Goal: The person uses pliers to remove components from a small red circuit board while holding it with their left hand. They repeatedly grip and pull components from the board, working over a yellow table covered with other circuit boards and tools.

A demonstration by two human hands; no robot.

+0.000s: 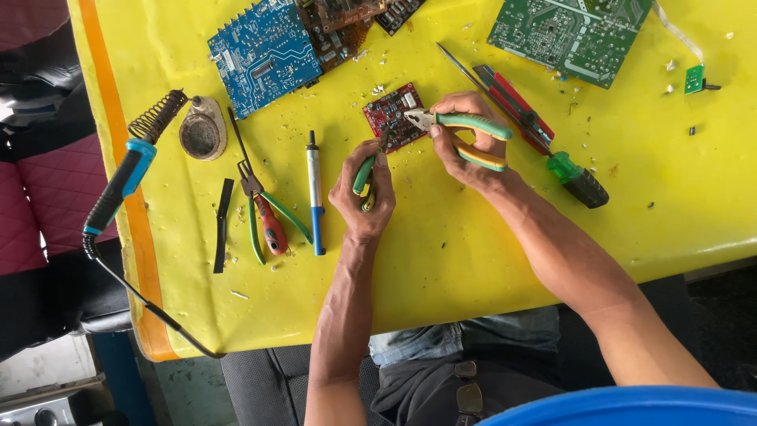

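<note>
Yellow table point(489, 260): near edge runs at your 6 o'clock, open bare room between your forearms. Green circuit board point(568, 31) at 1 o'clock, blue circuit board point(264, 51) at 11. Round tin point(203, 130) at 10, dark residue inside. Your right hand point(465, 146) grips green-handled pliers point(465, 126) on the small red board point(394, 114); your left hand point(361, 193) is closed around a green-handled tool point(363, 175).

Bare yellow table point(473, 252) lies open toward its near edge, while pliers point(268, 217), a desoldering pump point(315, 197) and screwdrivers point(544, 142) crowd both flanks.
</note>
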